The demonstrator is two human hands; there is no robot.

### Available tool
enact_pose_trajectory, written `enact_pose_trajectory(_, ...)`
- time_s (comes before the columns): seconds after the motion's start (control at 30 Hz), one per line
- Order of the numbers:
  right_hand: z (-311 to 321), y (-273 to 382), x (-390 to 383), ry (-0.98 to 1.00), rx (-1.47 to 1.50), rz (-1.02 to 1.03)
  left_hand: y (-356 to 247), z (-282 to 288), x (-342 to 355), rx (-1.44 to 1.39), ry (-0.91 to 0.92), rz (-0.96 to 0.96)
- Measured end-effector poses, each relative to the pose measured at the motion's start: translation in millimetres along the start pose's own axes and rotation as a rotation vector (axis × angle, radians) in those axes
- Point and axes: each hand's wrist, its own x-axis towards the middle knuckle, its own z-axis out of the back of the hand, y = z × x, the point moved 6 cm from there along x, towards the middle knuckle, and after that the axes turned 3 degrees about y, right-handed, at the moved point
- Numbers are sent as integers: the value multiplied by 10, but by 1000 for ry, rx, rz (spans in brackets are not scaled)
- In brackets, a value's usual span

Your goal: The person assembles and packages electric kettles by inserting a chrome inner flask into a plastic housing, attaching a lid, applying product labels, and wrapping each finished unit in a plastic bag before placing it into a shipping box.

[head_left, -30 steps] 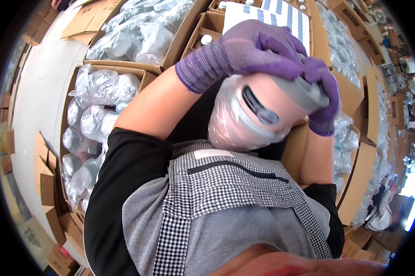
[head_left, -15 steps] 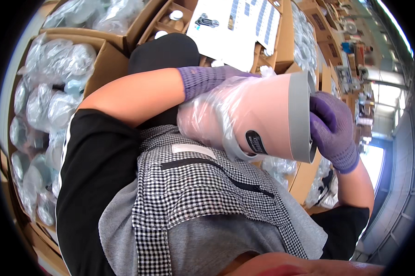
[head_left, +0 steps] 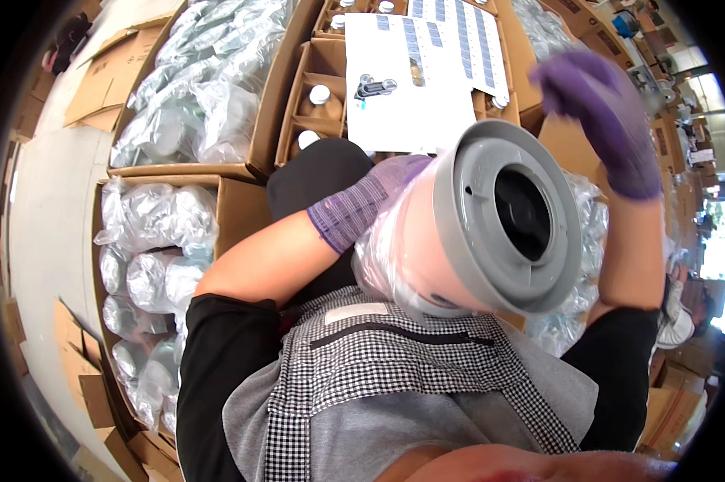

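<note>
A pink cylindrical container [head_left: 410,249] rests tilted against my apron, its grey rim and grey top with a dark round opening turned up toward me. Clear plastic wrap [head_left: 382,261] covers its lower part. My left hand [head_left: 386,185], in a purple knit glove, holds the container from behind on the left, fingers largely hidden. My right hand [head_left: 595,120], also gloved, is raised apart from it at upper right, near a cardboard box; its fingers look bent but are blurred.
Boxes of plastic-wrapped items [head_left: 153,241] stand left and right. Ahead, white printed sheets [head_left: 394,80] lie on a divided box of white-capped bottles [head_left: 322,104]. Flattened cardboard [head_left: 113,76] lies on the floor. Another person [head_left: 674,313] is at the right edge.
The container has turned so its grey top faces the camera. My right hand has left the rim and moved up and away. My left hand still holds the container.
</note>
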Motion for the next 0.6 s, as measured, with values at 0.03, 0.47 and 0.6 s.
enact_pose_trajectory(0.03, 21, -379, 369, -86, 21, 58, -47, 14, 36, 14, 0, -15)
enact_pose_trajectory(0.47, -1640, -3060, 2356, -40, -382, -346, -1320, -462, -135, 741, -165, -793)
enact_pose_trajectory(0.6, -1156, -2688, 1736, -78, 570, -25, -1458, -916, -61, 1526, 142, -756)
